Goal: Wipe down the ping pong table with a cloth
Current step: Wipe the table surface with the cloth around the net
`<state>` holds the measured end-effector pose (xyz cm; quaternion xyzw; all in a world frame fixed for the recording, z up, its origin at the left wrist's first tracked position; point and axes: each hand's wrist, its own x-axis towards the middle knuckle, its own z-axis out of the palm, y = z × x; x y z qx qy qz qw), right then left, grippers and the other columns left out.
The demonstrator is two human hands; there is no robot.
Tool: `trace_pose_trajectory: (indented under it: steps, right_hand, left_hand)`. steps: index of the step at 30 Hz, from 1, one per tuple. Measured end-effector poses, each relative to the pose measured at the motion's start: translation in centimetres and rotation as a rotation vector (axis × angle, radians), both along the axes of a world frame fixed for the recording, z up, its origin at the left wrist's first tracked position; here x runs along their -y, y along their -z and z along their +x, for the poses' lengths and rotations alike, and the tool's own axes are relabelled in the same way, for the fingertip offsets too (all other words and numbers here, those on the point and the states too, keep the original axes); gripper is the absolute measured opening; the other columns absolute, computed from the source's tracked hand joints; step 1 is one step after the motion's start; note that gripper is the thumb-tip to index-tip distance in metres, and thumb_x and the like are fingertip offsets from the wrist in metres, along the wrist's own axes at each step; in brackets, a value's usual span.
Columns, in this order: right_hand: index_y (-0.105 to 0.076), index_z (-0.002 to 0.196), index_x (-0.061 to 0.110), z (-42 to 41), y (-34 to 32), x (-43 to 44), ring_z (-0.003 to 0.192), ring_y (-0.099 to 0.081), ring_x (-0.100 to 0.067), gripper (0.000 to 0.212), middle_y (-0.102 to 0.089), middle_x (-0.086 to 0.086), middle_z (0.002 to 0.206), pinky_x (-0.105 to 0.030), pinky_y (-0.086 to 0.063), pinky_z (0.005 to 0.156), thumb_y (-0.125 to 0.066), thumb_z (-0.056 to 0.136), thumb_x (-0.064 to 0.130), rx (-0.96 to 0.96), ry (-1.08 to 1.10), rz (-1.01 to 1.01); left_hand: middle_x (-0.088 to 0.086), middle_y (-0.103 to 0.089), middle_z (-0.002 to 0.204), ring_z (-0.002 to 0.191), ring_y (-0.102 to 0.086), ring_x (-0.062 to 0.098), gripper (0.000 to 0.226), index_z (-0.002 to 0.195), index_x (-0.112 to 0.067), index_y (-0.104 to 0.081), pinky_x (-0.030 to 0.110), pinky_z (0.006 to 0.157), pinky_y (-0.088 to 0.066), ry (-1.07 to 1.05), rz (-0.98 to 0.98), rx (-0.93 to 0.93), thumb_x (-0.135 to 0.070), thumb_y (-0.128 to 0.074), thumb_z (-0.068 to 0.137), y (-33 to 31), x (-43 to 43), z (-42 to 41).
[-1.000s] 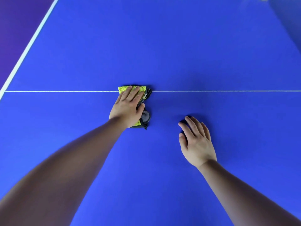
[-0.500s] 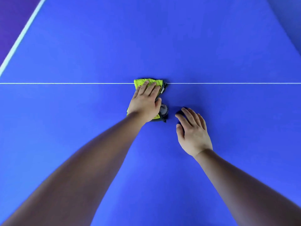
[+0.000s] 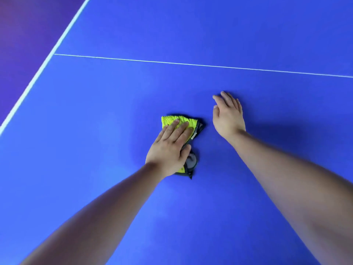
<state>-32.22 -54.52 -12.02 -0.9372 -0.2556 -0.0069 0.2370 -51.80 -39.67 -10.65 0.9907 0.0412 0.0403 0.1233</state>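
Observation:
The blue ping pong table [image 3: 95, 131] fills the view. A folded yellow-green cloth [image 3: 170, 120] with a dark grey underside lies flat on it near the middle. My left hand [image 3: 170, 148] presses palm-down on the cloth, fingers together, covering most of it. My right hand [image 3: 228, 115] rests flat on the bare table just to the right of the cloth, fingers slightly apart, holding nothing.
A thin white centre line [image 3: 210, 65] crosses the table beyond both hands. A wider white edge line [image 3: 44, 62] runs diagonally at the left, with a darker purple area [image 3: 23, 35] beyond it.
My left hand has slid the cloth back from the white centre line towards me. My right hand now lies farther forward than the cloth. The view has shifted and tilted.

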Motion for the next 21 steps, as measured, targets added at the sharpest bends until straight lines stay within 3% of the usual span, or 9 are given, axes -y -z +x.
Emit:
trace_pose_trajectory:
  steps: [7,10,13,16,21]
  right_hand:
    - [-0.062,0.129,0.007,-5.0,-2.0,5.4,0.134,-0.047,-0.032,0.032,-0.057,-0.014,0.139,-0.052,-0.023,0.119,-0.051,0.101,0.019,0.11,-0.011,0.05]
    - [-0.065,0.124,0.007,-8.8,-2.0,8.2,0.123,-0.056,-0.031,0.028,-0.069,-0.012,0.113,-0.053,-0.025,0.119,-0.054,0.099,0.013,0.14,0.006,0.05]
    - [-0.064,0.125,0.008,-13.3,-1.8,10.5,0.113,-0.058,-0.03,0.032,-0.068,-0.008,0.091,-0.054,-0.024,0.119,-0.052,0.096,0.003,0.132,0.0,0.037]
    - [-0.063,0.126,0.007,-17.5,-2.0,12.3,0.113,-0.06,-0.029,0.041,-0.069,-0.008,0.091,-0.055,-0.023,0.119,-0.052,0.089,-0.007,0.14,-0.012,0.034]
    - [-0.063,0.129,0.006,-23.1,-1.7,14.7,0.115,-0.058,-0.031,0.045,-0.067,-0.009,0.097,-0.056,-0.027,0.118,-0.055,0.086,-0.006,0.18,0.005,0.023]
  left_hand:
    - [-0.004,-0.035,0.161,0.154,-0.017,0.02,0.049,0.149,-0.017,-0.048,0.049,0.121,-0.026,0.008,0.007,0.054,-0.033,-0.045,0.102,0.0,4.8,-12.1]
    - [-0.005,-0.034,0.161,0.154,-0.017,0.02,0.049,0.149,-0.017,-0.048,0.048,0.121,-0.028,0.031,0.01,0.053,-0.035,-0.043,0.103,-0.3,6.4,-16.5]
    - [-0.005,-0.033,0.162,0.154,-0.017,0.021,0.049,0.149,-0.017,-0.048,0.049,0.12,-0.028,0.045,0.018,0.047,-0.035,-0.044,0.104,-0.4,7.7,-21.2]
    - [-0.004,-0.033,0.162,0.154,-0.018,0.022,0.049,0.149,-0.017,-0.048,0.049,0.12,-0.029,0.068,0.022,0.057,-0.034,-0.045,0.103,-0.5,8.8,-25.6]
    - [-0.004,-0.034,0.161,0.154,-0.018,0.022,0.05,0.149,-0.018,-0.048,0.05,0.119,-0.031,0.076,0.036,0.033,-0.036,-0.045,0.103,-0.3,10.8,-31.1]
